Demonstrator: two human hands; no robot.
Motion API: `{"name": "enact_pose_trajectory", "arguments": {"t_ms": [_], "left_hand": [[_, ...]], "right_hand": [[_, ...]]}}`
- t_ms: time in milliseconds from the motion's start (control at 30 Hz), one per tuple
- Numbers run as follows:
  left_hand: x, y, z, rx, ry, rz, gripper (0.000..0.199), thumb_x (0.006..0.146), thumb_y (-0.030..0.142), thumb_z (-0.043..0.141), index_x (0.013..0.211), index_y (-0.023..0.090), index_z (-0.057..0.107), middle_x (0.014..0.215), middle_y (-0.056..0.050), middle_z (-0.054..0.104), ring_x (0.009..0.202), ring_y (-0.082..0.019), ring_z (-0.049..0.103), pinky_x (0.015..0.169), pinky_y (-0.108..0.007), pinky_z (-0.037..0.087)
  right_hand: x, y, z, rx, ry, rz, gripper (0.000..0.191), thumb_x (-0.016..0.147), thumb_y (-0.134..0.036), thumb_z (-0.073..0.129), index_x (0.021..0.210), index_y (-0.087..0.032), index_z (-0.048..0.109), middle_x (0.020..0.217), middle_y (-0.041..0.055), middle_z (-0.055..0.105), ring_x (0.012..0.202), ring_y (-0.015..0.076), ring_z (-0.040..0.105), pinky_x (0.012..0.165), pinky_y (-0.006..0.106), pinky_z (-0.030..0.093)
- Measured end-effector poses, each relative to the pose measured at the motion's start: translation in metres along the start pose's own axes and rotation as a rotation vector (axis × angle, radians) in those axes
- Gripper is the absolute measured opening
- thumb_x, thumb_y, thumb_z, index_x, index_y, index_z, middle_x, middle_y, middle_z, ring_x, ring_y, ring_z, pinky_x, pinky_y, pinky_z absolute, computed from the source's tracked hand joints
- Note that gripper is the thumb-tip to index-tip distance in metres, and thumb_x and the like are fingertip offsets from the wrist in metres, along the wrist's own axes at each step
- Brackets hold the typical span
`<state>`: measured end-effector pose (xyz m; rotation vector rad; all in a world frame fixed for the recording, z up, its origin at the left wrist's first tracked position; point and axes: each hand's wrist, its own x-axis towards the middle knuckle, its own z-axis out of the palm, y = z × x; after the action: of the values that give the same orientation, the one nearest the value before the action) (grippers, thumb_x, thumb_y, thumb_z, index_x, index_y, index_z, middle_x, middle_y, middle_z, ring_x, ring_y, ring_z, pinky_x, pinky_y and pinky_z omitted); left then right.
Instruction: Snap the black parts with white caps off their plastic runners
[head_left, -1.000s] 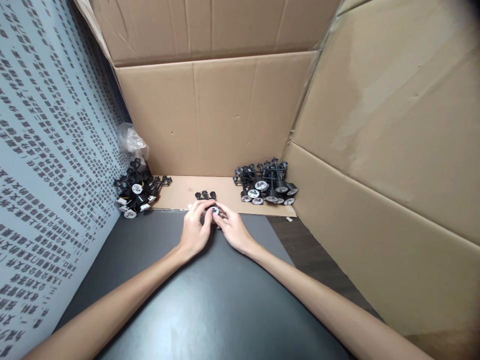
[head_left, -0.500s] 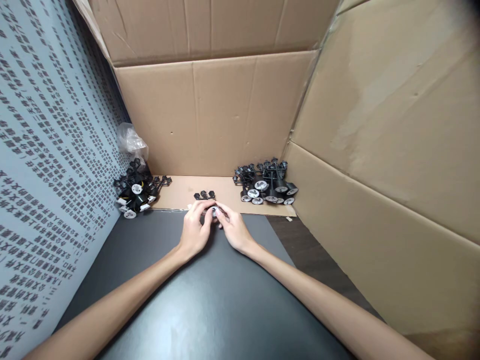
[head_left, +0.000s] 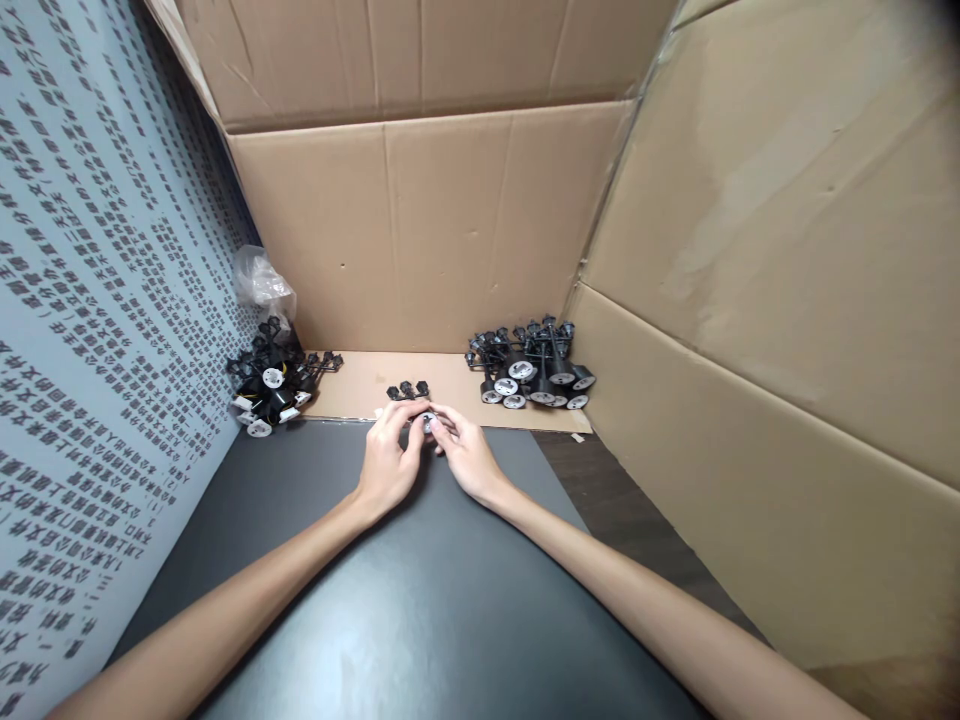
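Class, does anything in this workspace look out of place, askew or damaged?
No spill or obvious damage shows, though the held piece is mostly covered. The left pile looks jumbled, its white bases facing several ways, unlike the more orderly right pile. A pale scrap lies stray by the right corner of the cardboard strip.

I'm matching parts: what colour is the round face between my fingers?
The round face is whitish with darker marks, seen in the head view.

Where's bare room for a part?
Open: the smooth grey tabletop between left forearm and right forearm; the brown cardboard strip between the left pile of black lamp-like pieces and three black lantern heads. Crowded: at that pile, at the similar right pile, and midway, where left hand and right hand hold a round white-faced part.
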<state>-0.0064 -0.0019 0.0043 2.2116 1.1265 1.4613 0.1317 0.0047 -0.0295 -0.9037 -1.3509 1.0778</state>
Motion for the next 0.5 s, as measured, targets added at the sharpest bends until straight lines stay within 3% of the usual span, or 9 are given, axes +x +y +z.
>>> {"name": "enact_pose_trajectory", "arguments": {"t_ms": [300, 500], "left_hand": [[-0.0002, 0.0008, 0.0009, 0.005, -0.002, 0.012, 0.021, 0.097, 0.022, 0.048, 0.109, 0.021, 0.065, 0.109, -0.006, 0.068, 0.103, -0.017, 0.064, 0.093, -0.035, 0.052], [-0.0004, 0.0008, -0.0013, 0.012, -0.026, 0.043, 0.021, 0.096, 0.019, 0.049, 0.108, 0.022, 0.066, 0.108, -0.005, 0.068, 0.103, -0.017, 0.064, 0.093, -0.033, 0.052]], "right_hand": [[-0.0004, -0.0020, 0.0001, -0.053, 0.000, -0.018, 0.039, 0.092, -0.047, 0.052, 0.119, -0.019, 0.057, 0.106, 0.0101, 0.070, 0.089, 0.0192, 0.067, 0.068, 0.029, 0.053], [-0.0025, -0.0079, -0.0006, -0.155, 0.011, -0.072, 0.031, 0.093, -0.042, 0.048, 0.111, -0.019, 0.057, 0.107, 0.0102, 0.069, 0.091, 0.0200, 0.066, 0.077, 0.034, 0.053]]}}
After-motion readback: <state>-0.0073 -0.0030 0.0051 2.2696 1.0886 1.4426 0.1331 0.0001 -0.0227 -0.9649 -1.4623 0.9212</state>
